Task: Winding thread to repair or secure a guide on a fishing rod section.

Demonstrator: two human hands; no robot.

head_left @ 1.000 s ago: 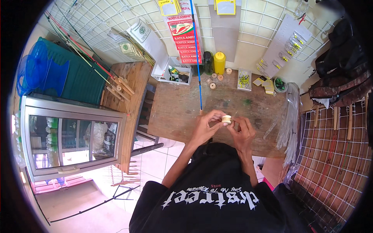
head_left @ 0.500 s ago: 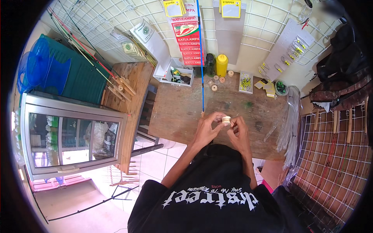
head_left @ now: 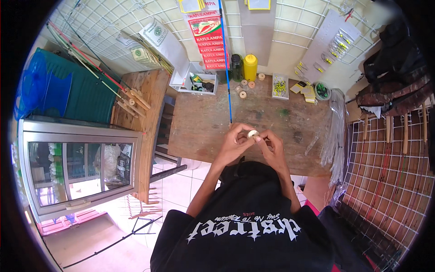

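Observation:
My left hand [head_left: 235,143] and my right hand [head_left: 272,146] meet over the near part of a wooden table [head_left: 204,131]. Between their fingertips they pinch a small pale round spool [head_left: 253,134]. Both hands are closed around it and touch each other. A thin blue rod [head_left: 225,63] runs from the wall down the table and ends just left of my left hand. Whether a line runs from the spool to the rod I cannot make out.
At the table's far edge stand a yellow bottle [head_left: 250,67], a dark bottle [head_left: 237,68], a white tray [head_left: 192,81] of small parts, several small wooden spools [head_left: 244,88] and packets. A glass-door cabinet [head_left: 77,167] is on the left, wire racks [head_left: 389,172] on the right.
My hands have stayed together on the spool with only small finger shifts. The view has tilted slightly, so the table sits a little higher in the picture.

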